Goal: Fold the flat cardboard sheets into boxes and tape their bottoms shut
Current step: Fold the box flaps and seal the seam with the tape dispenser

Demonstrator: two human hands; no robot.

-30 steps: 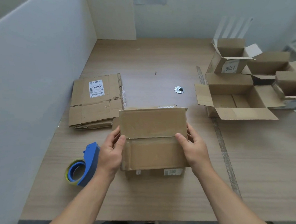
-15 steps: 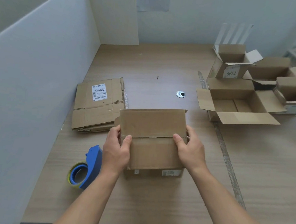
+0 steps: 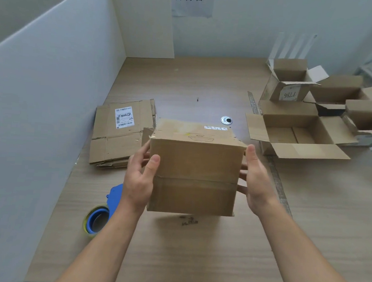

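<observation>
Left hand and right hand clasp folded box by sides; bottom seam looks untaped. Finished boxes right, flat sheets remain.

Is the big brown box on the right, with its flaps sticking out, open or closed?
Open. The wide brown cardboard box has its top flaps spread outward, and you can see its bare inside floor.

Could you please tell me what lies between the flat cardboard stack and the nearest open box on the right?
In the head view, the held box fills most of that gap; behind it a round metal grommet sits in the table.
</observation>
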